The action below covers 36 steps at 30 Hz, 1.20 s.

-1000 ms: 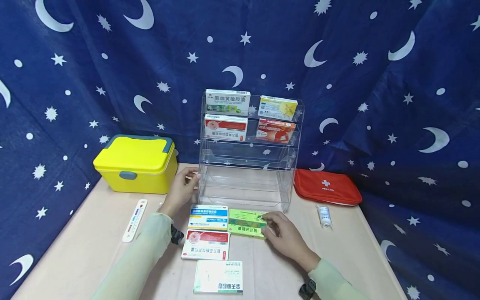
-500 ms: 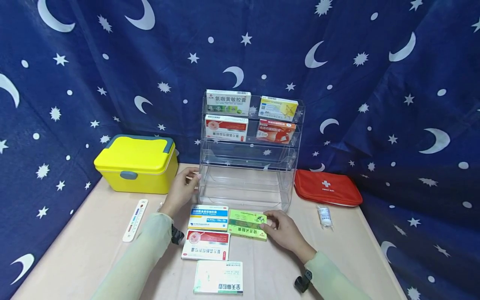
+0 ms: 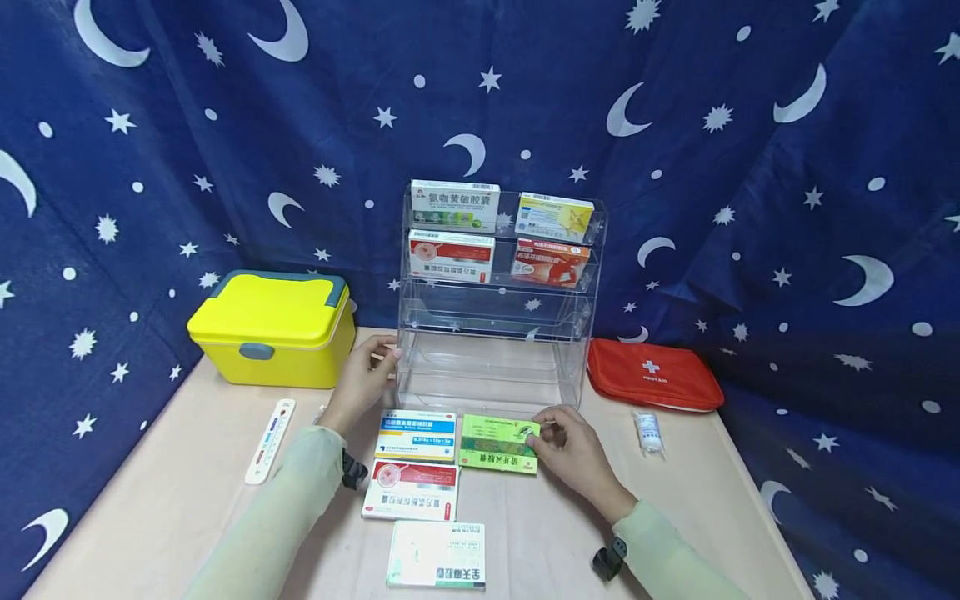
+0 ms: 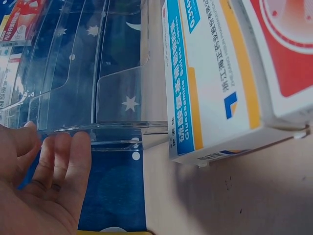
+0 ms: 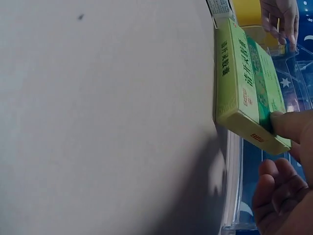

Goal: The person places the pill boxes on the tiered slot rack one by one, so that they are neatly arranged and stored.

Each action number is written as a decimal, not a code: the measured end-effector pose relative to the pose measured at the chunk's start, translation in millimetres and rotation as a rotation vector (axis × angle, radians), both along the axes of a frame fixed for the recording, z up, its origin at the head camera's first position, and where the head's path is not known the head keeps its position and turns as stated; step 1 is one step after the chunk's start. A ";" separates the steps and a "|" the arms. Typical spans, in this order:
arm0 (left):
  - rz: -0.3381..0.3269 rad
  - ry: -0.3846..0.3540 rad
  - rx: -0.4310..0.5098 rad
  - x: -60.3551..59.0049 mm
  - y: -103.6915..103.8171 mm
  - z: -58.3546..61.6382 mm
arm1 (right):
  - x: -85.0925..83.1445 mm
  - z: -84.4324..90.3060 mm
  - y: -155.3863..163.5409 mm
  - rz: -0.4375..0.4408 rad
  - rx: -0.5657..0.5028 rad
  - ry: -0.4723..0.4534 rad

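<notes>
Right now the right hand (image 3: 573, 454) pinches the right end of the green medicine box (image 3: 498, 443), tilting it up off the table (image 3: 150, 500) just in front of the clear acrylic rack (image 3: 491, 367). Left hand (image 3: 365, 375) rests with straight fingers against the rack's left wall. Just left of the green box, touching it, lies a blue-and-white medicine box (image 3: 417, 434); a red-and-white box (image 3: 412, 489) lies nearer the wrists.

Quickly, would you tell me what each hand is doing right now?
Left hand: open, fingers resting against the clear rack.
Right hand: pinching the green box.
</notes>
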<state>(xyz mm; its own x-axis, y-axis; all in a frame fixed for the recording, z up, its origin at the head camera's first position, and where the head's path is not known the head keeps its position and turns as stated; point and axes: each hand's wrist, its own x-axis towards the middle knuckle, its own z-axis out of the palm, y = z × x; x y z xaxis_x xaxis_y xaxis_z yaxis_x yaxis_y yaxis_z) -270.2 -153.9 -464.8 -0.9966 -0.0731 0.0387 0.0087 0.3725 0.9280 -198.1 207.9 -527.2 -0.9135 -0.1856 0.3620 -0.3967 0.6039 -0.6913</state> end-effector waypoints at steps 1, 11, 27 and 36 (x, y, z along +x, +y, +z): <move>-0.001 -0.002 0.000 0.2 -0.1 -0.1 | 0.9 0.1 -0.1 0.006 0.002 0.008; -0.017 0.017 0.008 1.3 -0.2 -2.7 | 22.3 -6.5 8.1 0.128 -0.072 0.085; -0.009 0.034 -0.002 1.9 -0.3 -4.0 | -31.8 123.1 -49.1 0.149 -0.306 0.244; -0.014 0.036 0.008 2.2 -2.1 -3.3 | -99.2 185.2 -79.4 0.149 -0.279 0.305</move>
